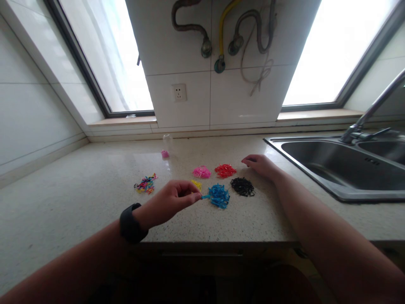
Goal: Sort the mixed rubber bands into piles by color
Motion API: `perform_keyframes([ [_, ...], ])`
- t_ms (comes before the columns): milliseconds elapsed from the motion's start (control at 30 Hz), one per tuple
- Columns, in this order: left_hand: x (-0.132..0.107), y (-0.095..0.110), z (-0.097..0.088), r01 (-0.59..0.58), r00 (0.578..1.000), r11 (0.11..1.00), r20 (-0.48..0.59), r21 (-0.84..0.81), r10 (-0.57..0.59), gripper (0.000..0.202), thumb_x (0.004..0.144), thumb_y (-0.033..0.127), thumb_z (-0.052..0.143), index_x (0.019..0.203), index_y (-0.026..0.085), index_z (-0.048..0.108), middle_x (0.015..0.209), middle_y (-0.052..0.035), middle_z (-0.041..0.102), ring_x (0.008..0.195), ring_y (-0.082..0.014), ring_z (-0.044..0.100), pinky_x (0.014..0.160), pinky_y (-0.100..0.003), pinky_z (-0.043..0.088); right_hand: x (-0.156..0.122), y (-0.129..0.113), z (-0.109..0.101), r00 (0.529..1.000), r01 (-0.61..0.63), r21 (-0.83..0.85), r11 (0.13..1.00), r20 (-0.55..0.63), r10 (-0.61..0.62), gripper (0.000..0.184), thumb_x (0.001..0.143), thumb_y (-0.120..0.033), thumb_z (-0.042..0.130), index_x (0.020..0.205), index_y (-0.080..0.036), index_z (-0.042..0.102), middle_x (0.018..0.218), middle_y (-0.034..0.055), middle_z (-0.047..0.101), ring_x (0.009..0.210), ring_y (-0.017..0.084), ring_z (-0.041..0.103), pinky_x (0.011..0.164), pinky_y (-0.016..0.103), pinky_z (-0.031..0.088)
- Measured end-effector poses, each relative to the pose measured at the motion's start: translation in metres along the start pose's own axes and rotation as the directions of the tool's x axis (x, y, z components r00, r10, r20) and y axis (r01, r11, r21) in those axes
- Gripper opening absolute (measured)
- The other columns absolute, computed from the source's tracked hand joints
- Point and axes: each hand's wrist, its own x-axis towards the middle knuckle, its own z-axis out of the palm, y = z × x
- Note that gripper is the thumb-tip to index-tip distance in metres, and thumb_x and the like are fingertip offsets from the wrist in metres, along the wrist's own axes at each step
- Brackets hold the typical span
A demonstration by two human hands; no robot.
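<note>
My left hand (172, 202), with a black watch (131, 223) on the wrist, pinches a blue rubber band at the left edge of the blue pile (219, 195). A small yellow pile (196, 184) lies just behind my fingertips. My right hand (261, 165) rests on the counter with curled fingers, right of the red pile (225, 170) and behind the black pile (242, 186). A pink pile (201, 172) sits left of the red one. A mixed-colour pile (146, 184) lies further left.
A small clear jar with a pink base (166, 147) stands near the back of the speckled counter (79, 190). A steel sink (335, 169) with a tap (373, 109) is at the right. Tiled wall, socket (179, 92) and hoses are behind.
</note>
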Motion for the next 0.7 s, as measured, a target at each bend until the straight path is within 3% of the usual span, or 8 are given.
perform_keyframes([
  [233,0.000,0.006,0.009,-0.001,1.000,1.000,-0.017,-0.022,0.001,0.027,0.091,0.040,0.062,0.091,0.014,0.069,0.080,-0.0005,0.060,0.072,-0.0115,0.049,0.066,-0.025,0.040,0.002,0.003,0.002,1.000,0.009,-0.003,1.000,0.008,-0.009,0.038,0.084,-0.049,0.060,0.095,-0.017,0.077,0.078,0.0054,0.071,0.068,0.017,0.059,0.065,0.030,0.045],
  [333,0.002,0.000,0.012,0.008,0.999,1.000,-0.036,0.027,-0.007,0.028,0.092,0.042,0.061,0.093,0.015,0.069,0.075,0.0013,0.056,0.065,-0.0101,0.044,0.059,-0.024,0.035,0.002,0.003,0.004,1.000,0.011,-0.003,1.000,0.009,-0.011,0.038,0.084,-0.051,0.060,0.094,-0.018,0.077,0.077,0.0053,0.071,0.066,0.017,0.059,0.064,0.030,0.045],
  [500,0.007,-0.010,0.018,-0.055,0.993,0.939,-0.076,0.338,0.085,0.024,0.093,0.039,0.059,0.095,0.019,0.071,0.063,0.0048,0.045,0.058,-0.0103,0.037,0.053,-0.024,0.027,0.004,0.002,0.006,1.000,0.028,-0.042,0.999,0.012,-0.028,0.037,0.084,-0.048,0.059,0.095,-0.018,0.077,0.077,0.0055,0.072,0.066,0.017,0.059,0.065,0.031,0.046],
  [700,0.012,-0.016,0.030,-0.079,0.977,0.766,-0.105,0.638,0.188,0.017,0.093,0.034,0.060,0.096,0.022,0.072,0.071,0.0017,0.059,0.065,-0.0133,0.053,0.061,-0.027,0.035,0.006,0.004,0.011,0.996,0.084,-0.094,0.992,0.016,-0.083,0.033,0.085,-0.047,0.060,0.093,-0.020,0.078,0.085,0.0066,0.074,0.076,0.020,0.064,0.072,0.033,0.049],
])
